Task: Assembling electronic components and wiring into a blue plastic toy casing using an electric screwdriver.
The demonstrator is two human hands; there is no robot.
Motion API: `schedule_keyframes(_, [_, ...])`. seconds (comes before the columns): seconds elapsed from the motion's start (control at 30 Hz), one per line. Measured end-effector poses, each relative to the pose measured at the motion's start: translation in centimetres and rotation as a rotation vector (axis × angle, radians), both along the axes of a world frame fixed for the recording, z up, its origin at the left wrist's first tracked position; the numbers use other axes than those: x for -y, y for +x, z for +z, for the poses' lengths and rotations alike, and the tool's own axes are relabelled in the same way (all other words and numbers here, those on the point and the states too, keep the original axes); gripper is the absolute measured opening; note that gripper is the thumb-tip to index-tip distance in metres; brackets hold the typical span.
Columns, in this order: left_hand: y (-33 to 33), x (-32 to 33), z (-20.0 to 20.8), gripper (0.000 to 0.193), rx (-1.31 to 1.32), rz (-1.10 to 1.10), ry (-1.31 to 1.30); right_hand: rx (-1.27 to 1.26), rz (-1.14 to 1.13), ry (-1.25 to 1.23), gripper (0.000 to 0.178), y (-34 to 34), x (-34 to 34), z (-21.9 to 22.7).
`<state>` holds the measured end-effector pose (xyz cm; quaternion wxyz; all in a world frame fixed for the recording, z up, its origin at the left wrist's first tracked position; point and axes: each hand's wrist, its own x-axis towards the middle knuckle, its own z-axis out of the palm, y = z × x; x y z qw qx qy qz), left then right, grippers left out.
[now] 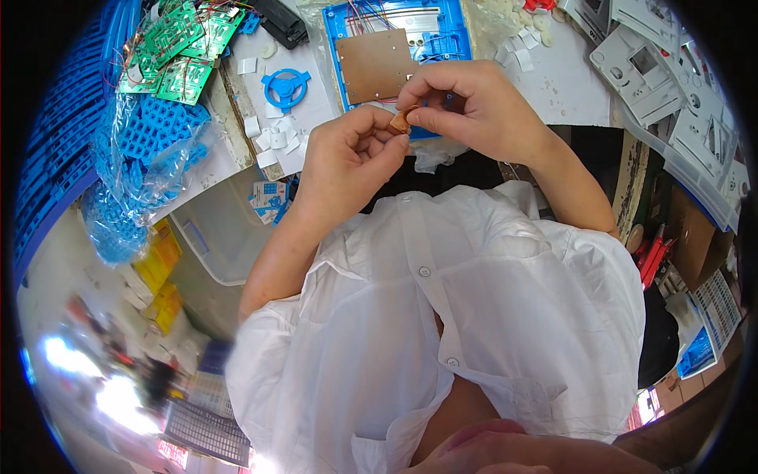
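Note:
A small orange-brown piece [401,122], too small to name, is pinched between my two hands. My left hand [341,162] grips its left side with thumb and index finger, the other fingers curled. From the right, my right hand [483,109] pinches the same piece between thumb and fingertips. Both hands are over the table's near edge, just in front of an open blue plastic casing [461,35]. A brown circuit board [375,65] with thin wires lies on the casing, beyond my fingers. Left of it is a blue plastic ring with crossbars [286,90].
Small white pieces [278,141] lie scattered left of the casing. Green circuit boards [175,47] and a clear bag of blue parts [154,138] are at the left. A clear bin [671,152] of grey-white plastic panels [641,75] stands right. Below the table is another clear bin [213,245].

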<state>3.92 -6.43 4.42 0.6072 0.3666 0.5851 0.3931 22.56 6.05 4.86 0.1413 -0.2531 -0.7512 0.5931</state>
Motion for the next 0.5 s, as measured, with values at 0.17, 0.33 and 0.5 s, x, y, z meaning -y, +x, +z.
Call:
schedule_keyframes(0.17, [0.18,-0.10,0.18,0.010,0.013,0.018,-0.014,0.018,-0.007,-0.003,0.013,0.08,0.05,-0.16])
schedule_keyframes(0.33, [0.10,-0.01,0.05,0.010,0.005,0.010,-0.004,0.014,-0.004,-0.007,0.013,0.11,0.02,-0.14])
schedule_keyframes(0.5, [0.22,-0.13,-0.01,0.010,-0.010,0.015,-0.019,0.000,-0.011,-0.018,0.012,0.03,0.16,-0.16])
